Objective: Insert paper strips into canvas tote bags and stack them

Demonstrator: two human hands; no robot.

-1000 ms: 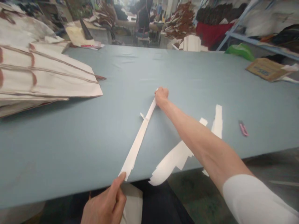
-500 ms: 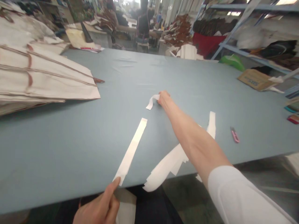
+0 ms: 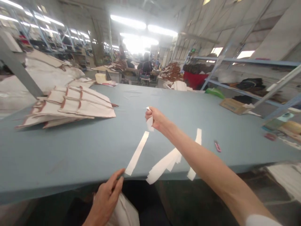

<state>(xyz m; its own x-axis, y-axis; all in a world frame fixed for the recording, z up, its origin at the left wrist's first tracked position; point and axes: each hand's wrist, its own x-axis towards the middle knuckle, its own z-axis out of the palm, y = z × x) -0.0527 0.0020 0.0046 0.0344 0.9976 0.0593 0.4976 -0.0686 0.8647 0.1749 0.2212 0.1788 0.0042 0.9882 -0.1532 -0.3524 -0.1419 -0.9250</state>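
A long white paper strip (image 3: 137, 153) lies on the grey-blue table (image 3: 70, 147), its near end at the table's front edge. My left hand (image 3: 107, 199) is at that near end, thumb and fingers pinching the strip's tip. My right hand (image 3: 157, 120) is raised over the table past the strip's far end, closed on a short torn piece of white paper (image 3: 149, 122) that hangs from the fingers. More white paper scraps (image 3: 164, 163) lie to the right of the strip, some hanging over the front edge.
A stack of cream bags with brown handles (image 3: 68, 105) lies at the left of the table. A pink utility knife (image 3: 217, 146) sits at the right, a cardboard box (image 3: 232, 105) farther back. Metal shelving (image 3: 246, 78) stands on the right. A person works at a distant table.
The strip was one piece stretched between both hands; its far end has come off. My right hand has lifted with that short piece, and the view has tilted upward.
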